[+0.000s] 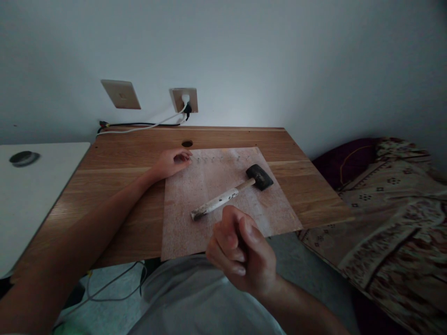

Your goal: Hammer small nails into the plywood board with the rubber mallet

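A thin, pinkish-brown board (pixel 185 228) lies on the wooden table, its near edge reaching past the table's front. Several small nails (pixel 213 159) stand in a row along its far edge. My left hand (pixel 172 163) is at the board's far left corner, thumb and fingers pinched close to the leftmost nail; what is between them is too small to make out. Across the board rests a mallet (pixel 223 199) with a black head and a worn white handle. Above the near part of the board, my right hand (pixel 242 251) is closed with curled fingers, and its contents are hidden.
The wooden table (pixel 115 186) stands against the wall, with a cable hole (pixel 187 144) at the back. Cables (pixel 146 125) run from a wall socket (pixel 192 95). A white surface (pixel 38 195) adjoins on the left; patterned fabric (pixel 391 209) lies at right.
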### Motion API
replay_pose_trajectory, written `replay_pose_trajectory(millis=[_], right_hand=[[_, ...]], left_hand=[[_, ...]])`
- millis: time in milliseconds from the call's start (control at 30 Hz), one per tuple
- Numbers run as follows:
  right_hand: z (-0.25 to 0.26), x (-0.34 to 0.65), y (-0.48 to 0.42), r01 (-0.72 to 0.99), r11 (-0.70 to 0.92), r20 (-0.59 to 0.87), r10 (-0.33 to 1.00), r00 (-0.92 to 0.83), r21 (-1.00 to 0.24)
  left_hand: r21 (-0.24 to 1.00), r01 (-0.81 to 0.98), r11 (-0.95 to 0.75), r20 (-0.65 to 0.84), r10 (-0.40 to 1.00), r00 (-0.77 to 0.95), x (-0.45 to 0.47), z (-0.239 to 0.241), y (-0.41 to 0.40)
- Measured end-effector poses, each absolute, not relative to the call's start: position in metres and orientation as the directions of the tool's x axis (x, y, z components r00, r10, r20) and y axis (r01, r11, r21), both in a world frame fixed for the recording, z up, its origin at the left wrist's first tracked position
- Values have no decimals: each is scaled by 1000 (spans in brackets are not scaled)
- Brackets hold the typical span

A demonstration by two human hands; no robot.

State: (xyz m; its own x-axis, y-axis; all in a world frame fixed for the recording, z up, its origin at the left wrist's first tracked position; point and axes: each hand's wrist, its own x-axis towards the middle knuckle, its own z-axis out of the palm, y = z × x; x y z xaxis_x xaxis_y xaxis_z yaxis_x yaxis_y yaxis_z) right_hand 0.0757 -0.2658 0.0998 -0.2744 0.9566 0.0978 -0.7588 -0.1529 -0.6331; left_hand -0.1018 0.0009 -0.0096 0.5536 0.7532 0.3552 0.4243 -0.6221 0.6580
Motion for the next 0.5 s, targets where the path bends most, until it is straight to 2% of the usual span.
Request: replay_pose_trajectory(millis=[133,267,400,433,500], right_hand=[[92,82,-266,-741,-161,25,972,-234,-651],[69,101,-272,-669,-146,-22,981,-191,-729],[41,135,-285,-520,-38,-47,999,3,-853],[37,144,-287,-526,-20,-66,995,69,-851],[37,161,-292,-637,-32,-136,984,114,-770]], left_hand=[[617,468,-633,345,752,562,-98,-8,-4],[448,627,-638,382,770,511,-92,-4,-14],[396,689,-607,397,790,468,-87,-2,-25],[390,690,-610,399,787,470,-85,-2,-27],[380,696,-609,396,788,472,-78,-3,-31]])
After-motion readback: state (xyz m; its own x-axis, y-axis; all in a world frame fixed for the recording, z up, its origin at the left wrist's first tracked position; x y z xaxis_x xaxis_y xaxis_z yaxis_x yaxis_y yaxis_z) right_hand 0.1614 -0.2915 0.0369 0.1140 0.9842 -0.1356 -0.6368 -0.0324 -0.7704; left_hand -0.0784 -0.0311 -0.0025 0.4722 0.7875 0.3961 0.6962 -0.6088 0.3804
